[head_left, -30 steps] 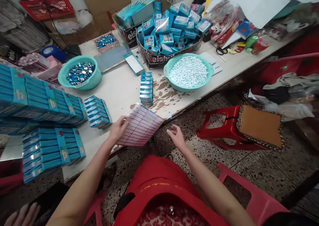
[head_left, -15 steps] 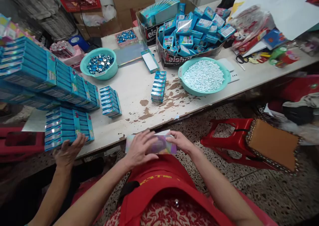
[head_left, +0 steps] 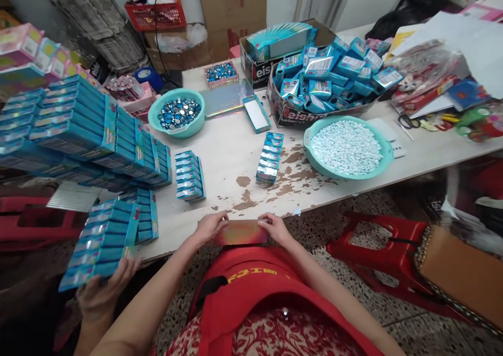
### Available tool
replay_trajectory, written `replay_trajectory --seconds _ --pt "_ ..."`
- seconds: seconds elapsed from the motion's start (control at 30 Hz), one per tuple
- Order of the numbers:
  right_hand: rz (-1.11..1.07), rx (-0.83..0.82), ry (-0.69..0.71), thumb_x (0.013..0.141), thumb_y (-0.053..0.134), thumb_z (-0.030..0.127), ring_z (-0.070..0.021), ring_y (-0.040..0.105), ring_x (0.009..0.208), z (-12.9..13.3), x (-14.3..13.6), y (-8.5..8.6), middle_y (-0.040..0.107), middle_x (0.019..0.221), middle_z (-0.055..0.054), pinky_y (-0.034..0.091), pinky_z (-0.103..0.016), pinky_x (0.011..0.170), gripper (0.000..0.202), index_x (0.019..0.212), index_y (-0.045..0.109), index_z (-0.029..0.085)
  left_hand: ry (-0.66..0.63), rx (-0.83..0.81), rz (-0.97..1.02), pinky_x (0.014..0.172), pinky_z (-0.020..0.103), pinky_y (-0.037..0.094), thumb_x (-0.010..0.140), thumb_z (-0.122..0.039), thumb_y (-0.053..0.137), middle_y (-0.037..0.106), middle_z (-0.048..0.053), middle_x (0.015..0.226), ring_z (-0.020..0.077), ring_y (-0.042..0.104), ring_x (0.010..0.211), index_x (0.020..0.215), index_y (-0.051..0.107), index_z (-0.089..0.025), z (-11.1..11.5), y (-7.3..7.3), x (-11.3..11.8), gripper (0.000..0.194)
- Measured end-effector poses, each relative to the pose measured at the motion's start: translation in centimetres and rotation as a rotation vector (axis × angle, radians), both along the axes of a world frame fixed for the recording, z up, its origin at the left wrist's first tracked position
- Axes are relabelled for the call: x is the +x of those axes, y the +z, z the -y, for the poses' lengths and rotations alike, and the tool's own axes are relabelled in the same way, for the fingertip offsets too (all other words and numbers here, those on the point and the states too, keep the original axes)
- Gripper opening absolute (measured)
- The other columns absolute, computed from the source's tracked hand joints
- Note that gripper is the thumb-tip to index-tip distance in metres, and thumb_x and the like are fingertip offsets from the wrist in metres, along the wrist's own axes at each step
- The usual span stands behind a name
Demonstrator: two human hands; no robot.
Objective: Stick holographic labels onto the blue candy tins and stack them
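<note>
Both my hands hold a shiny holographic card sheet (head_left: 241, 232) edge-on at the near edge of the white table (head_left: 228, 152). My left hand (head_left: 209, 227) grips its left end and my right hand (head_left: 275, 227) grips its right end, over my red apron. Ahead on the table stand two short rows of small blue boxes (head_left: 190, 175) (head_left: 269, 156). A teal bowl of white pellets (head_left: 346, 147) sits to the right, and a teal bowl of blue glass gems (head_left: 177, 112) lies at the back left.
Another person's hand (head_left: 102, 292) at lower left lifts a stack of blue boxes (head_left: 102, 242). Tall stacks of blue boxes (head_left: 78, 131) fill the table's left. A cardboard tray of loose blue boxes (head_left: 326, 81) stands at the back. A red stool (head_left: 381, 246) stands right.
My hands turned the sheet from flat to edge-on and drew it in against the table edge. The other person's hand lifted a stack of blue boxes off the table. The view shifted right.
</note>
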State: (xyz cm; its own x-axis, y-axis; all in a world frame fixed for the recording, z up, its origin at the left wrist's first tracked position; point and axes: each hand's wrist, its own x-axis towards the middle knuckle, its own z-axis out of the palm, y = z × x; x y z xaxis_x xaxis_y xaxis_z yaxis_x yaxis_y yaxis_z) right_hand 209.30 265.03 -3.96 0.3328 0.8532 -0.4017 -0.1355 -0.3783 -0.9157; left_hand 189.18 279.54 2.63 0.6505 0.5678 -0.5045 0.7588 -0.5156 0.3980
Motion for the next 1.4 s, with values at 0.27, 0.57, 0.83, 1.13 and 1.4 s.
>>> replay_trajectory --seconds 0.27,0.57,0.83,1.13,1.4 --pt "0.009 -0.03 -0.139 0.059 0.066 0.043 -0.0112 0.048 0.054 -5.8 2.2 0.9 0.054 0.056 0.005 0.038 -0.025 0.056 0.032 0.077 0.055 0.02 -0.04 0.006 0.167 0.079 0.029 0.042 0.085 -0.032 0.045 0.069 0.005 0.095 0.0192 0.061 0.089 0.101 0.064 -0.019 -6.8 -2.2 4.2 0.028" --pt "-0.154 -0.139 -0.313 0.051 0.074 0.05 -0.0128 0.051 0.057 -5.8 1.3 0.9 0.059 0.064 0.003 0.041 -0.026 0.057 0.046 0.081 0.055 0.021 -0.167 -0.126 0.332 0.084 0.031 0.043 0.085 -0.026 0.052 0.069 0.003 0.101 0.0189 0.061 0.094 0.103 0.066 -0.022 -3.4 -4.0 9.5 0.023" --pt "0.281 -0.111 -0.094 0.073 0.063 0.047 -0.0172 0.057 0.073 -5.8 2.4 1.6 0.063 0.078 -0.003 0.044 -0.029 0.069 0.03 0.085 0.065 0.019 -0.084 -0.186 0.32 0.084 0.032 0.04 0.086 -0.027 0.05 0.069 0.002 0.09 0.018 0.058 0.09 0.087 0.07 -0.021 -4.0 -4.8 9.6 0.02" --pt "0.959 -0.245 0.542 0.086 0.056 0.036 -0.018 0.055 0.086 -8.7 5.3 3.5 0.063 0.084 -0.005 0.036 -0.027 0.07 0.02 0.079 0.068 0.022 -0.23 -0.128 0.179 0.075 0.027 0.04 0.089 -0.04 0.046 0.065 0.004 0.094 0.0187 0.059 0.088 0.099 0.066 -0.022 -5.8 -4.6 7.4 0.028" --pt "0.994 -0.17 0.454 0.083 0.059 0.04 -0.0219 0.052 0.097 -9.5 3.7 2.7 0.064 0.104 -0.006 0.034 -0.031 0.078 0.021 0.095 0.067 0.025 -0.274 -0.143 0.072 0.069 0.028 0.039 0.091 -0.037 0.038 0.067 0.006 0.085 0.0206 0.059 0.082 0.083 0.066 -0.018 -7.5 -4.5 6.5 0.035"
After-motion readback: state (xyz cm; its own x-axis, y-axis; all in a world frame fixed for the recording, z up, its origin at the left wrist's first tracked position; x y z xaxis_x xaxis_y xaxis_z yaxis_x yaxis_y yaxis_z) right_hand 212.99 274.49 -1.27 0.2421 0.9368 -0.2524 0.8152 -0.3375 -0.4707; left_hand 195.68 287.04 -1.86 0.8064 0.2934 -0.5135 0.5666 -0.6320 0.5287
